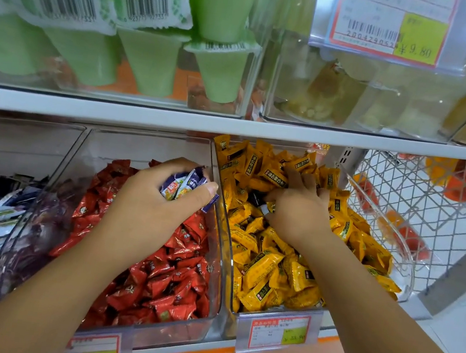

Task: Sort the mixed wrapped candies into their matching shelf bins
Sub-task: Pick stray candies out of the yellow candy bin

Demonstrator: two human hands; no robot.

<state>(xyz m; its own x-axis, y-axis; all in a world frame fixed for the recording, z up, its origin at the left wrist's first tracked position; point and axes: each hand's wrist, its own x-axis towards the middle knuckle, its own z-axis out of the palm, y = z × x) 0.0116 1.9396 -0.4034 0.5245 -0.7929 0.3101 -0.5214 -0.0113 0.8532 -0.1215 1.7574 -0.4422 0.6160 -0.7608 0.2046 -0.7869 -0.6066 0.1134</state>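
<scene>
Candies [184, 185] in blue wrappers sit bunched in my curled left grip [154, 203] above the red bin [167, 335], my right grip [299, 214] buried in the yellow bin [407, 274], hold unclear.

The blue-and-white candies [184, 185] bunched in my left hand [158, 195] wear crinkled, glossy plastic film, and the red candies [176, 274] have a shinier, foil-like wrap than the smooth yellow candies [266, 267]. The candy bins [219, 265] are clear, hard, glossy plastic, their paper price labels [280, 332] behind clear plastic. The wire basket [423, 200] looks like white-coated metal, the shelf edge [234, 124] smooth matt white.
</scene>
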